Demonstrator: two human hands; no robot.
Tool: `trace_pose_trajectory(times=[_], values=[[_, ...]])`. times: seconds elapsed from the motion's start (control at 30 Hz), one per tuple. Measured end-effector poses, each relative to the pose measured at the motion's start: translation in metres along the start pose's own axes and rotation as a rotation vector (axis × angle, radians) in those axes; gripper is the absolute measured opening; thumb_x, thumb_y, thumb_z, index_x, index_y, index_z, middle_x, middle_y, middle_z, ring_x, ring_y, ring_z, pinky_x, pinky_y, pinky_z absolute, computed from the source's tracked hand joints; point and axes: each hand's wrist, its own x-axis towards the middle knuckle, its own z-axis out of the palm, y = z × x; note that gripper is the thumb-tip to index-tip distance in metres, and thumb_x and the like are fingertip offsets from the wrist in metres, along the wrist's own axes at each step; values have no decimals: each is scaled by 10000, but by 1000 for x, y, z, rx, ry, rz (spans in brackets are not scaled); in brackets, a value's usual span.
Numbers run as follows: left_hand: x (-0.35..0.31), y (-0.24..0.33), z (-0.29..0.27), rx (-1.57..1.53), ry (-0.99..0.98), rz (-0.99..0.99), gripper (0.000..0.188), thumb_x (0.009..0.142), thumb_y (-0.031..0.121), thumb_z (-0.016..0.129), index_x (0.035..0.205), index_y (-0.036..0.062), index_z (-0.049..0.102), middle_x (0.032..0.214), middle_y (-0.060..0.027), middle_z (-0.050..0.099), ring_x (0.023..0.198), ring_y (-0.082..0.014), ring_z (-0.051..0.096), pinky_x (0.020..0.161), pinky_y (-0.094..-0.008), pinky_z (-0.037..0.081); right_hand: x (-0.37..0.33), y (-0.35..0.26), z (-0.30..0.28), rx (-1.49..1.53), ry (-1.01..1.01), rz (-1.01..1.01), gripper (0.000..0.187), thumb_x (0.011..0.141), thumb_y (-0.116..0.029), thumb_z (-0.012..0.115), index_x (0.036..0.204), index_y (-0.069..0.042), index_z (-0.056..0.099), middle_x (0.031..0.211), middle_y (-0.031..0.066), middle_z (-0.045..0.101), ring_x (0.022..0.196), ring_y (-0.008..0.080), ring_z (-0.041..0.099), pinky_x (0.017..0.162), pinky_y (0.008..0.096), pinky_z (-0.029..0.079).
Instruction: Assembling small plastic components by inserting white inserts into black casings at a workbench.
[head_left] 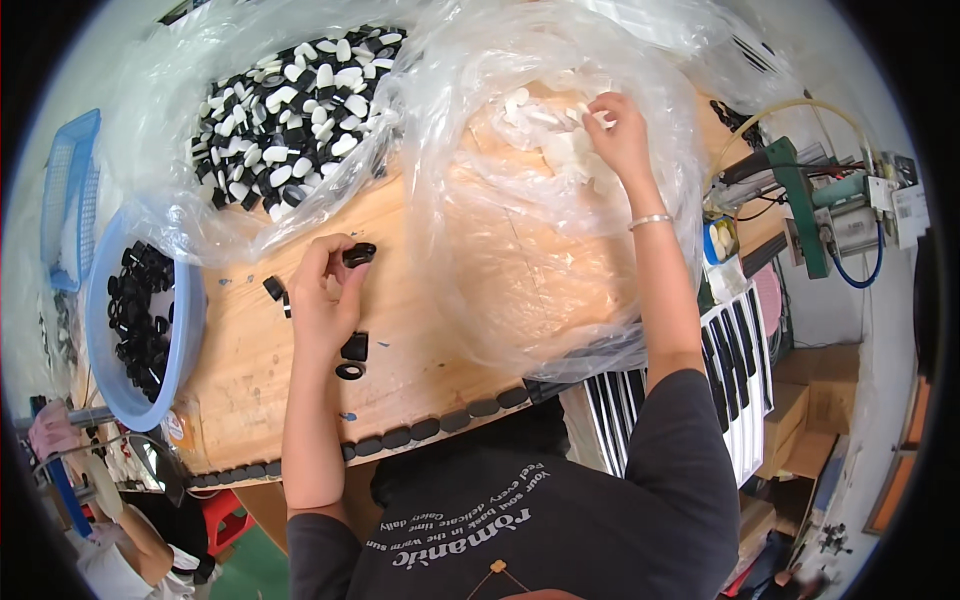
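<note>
My left hand [322, 295] is closed round a small black ring-shaped plastic part [358, 255], held just above the wooden table. Beside that wrist lie a black cylindrical piece [355, 347] and a black ring [350, 371]; another black piece [273, 288] sits to the hand's left. Farther off to the right, my right hand [617, 130] reaches into an open clear plastic bag [540, 270]. Its thumb and fingers pinch what looks like a small white piece, partly hidden by the fingers. Loose white pieces [520, 103] lie in the bag near it.
A clear bag holds a heap of black-and-white parts [290, 115] at the far left. The blue basin [193, 330] contains black parts. Dark oval pieces [425, 429] line the table's near edge. At right are black-and-white strips [735, 370] and a green machine [800, 205].
</note>
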Motion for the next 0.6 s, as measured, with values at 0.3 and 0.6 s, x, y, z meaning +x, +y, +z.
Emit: trace_pose_trajectory(times=[0.3,0.6], values=[[-4,1,10,-285,14,-107,419,748,-86,692,1139,-14,559,918,-29,599,666,-47,465,626,-177,407,-6,-59,4,-461,-228,271,118,766,-116,703,874,-69,703,1111,113,655,812,196,651,642,297,522],[-5,7,9,-250,41,-19,327,727,-109,687,1029,-11,613,940,-42,623,679,-69,468,628,-194,409,-21,-113,2,15,124,-79,19,746,-29,654,750,-46,660,973,82,657,850,236,617,679,312,501]])
